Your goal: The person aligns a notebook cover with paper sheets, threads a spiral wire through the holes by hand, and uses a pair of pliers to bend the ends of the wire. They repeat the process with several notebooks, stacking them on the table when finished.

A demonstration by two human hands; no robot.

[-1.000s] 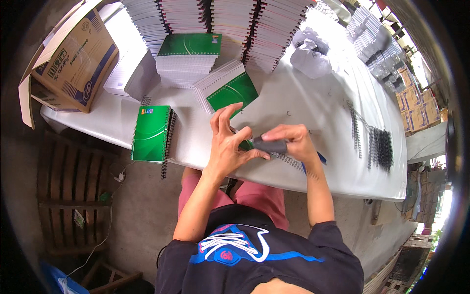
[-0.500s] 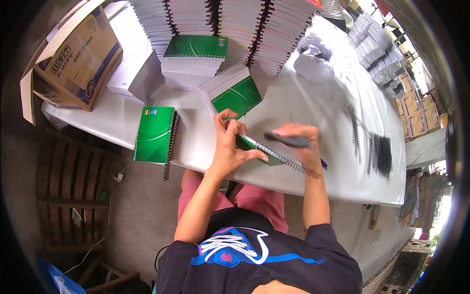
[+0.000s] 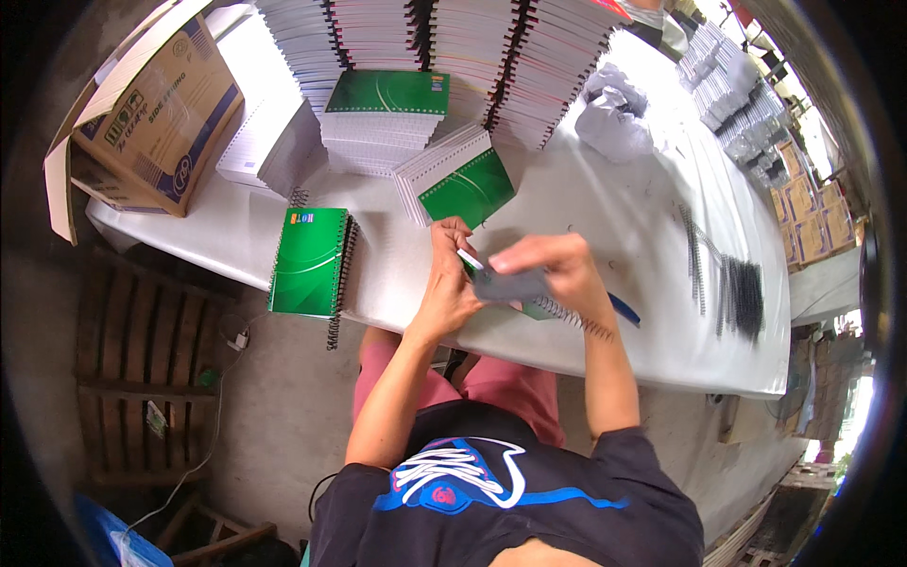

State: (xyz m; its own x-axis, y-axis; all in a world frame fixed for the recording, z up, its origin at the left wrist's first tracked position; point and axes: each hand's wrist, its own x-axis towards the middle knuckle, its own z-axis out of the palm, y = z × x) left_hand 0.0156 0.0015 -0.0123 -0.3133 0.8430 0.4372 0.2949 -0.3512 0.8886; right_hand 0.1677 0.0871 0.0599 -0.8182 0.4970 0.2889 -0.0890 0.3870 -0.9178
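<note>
A spiral notebook (image 3: 553, 308) is being worked at the near table edge, centre of the frame; only a strip of its green cover and its wire coil are showing under the hands. The left hand (image 3: 450, 282) is being pressed flat on it, fingers extended and close together, holding it down rather than gripping. The right hand (image 3: 553, 269) is curled, fingers closed around a dark grey flat piece (image 3: 508, 284), likely a tool or a cover, cannot tell which. A blue pen (image 3: 624, 310) is lying just beside the right wrist.

Progress, as a judgement: early to mid batch.
- Done: one finished green notebook (image 3: 310, 262) is lying at centre left with its coil fitted, and another coil is resting just below it.
- In hand: the notebook under the hands, binding being closed or checked.
- Left: a tilted page block with a green cover (image 3: 455, 182), a topped stack (image 3: 385, 118) and tall stacks of unbound page blocks (image 3: 435, 38) are waiting along the top of the frame. Loose black wire coils (image 3: 742, 295) are being kept at centre right.

A cardboard box (image 3: 156, 109) is sitting at upper left on the white table (image 3: 605, 198), crumpled plastic (image 3: 614, 118) at upper right
</note>
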